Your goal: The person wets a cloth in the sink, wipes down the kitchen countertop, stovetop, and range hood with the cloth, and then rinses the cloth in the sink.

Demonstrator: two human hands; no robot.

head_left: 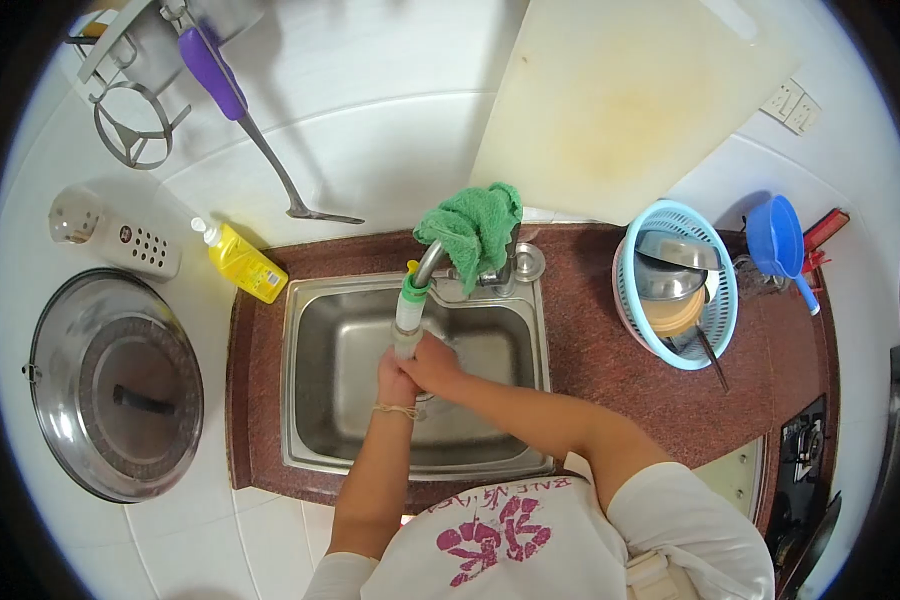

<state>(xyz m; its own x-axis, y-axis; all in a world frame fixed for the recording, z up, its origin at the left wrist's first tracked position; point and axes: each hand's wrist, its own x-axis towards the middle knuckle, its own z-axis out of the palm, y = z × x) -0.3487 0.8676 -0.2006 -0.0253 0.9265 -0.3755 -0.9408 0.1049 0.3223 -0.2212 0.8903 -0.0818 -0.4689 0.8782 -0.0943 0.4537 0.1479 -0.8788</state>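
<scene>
My left hand (397,378) and my right hand (434,362) are pressed together over the metal sink (345,345), right below the end of the faucet (408,312). Their fingers overlap and are partly hidden, so whether either hand holds something cannot be made out. A bracelet circles my left wrist. The faucet has a green and white nozzle, and a green cloth (475,228) is draped over its back part. Whether water is running is hard to tell.
A yellow bottle (247,265) stands left of the sink. On the right counter (610,400) are a blue basket (727,290) of bowls and a blue dipper (773,237). A large lid (120,385) is at the left, a cutting board (620,100) behind, a stove (802,450) at the right.
</scene>
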